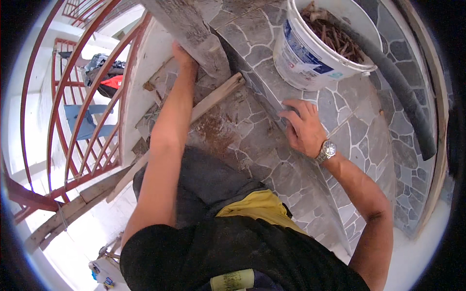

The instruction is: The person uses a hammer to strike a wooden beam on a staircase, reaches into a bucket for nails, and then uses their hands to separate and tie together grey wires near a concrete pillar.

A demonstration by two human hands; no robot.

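Note:
My left hand (pixel 184 57) is at the left edge of a thick, weathered grey wooden beam (pixel 194 36), gripping it. Most of its fingers are hidden by the wood. Just below the beam's lower end, a narrower wooden strip (pixel 216 99) slants across the stone-patterned step. Brown dirt (pixel 213 133) is scattered beside this strip. My right hand (pixel 306 128), with a metal watch (pixel 327 149) on the wrist, holds nothing. Its fingers are bent and apart, with the tips by the edge of the higher step (pixel 357 131).
A white bucket (pixel 303 70) full of brown scraps stands on the higher step, with a dark grey tube (pixel 407 102) leaning out of it. Red metal railings (pixel 73 114) run along the left. Beyond them are clothes (pixel 102 72) and a blue chair (pixel 85 121). Long boards (pixel 82 203) lie at lower left.

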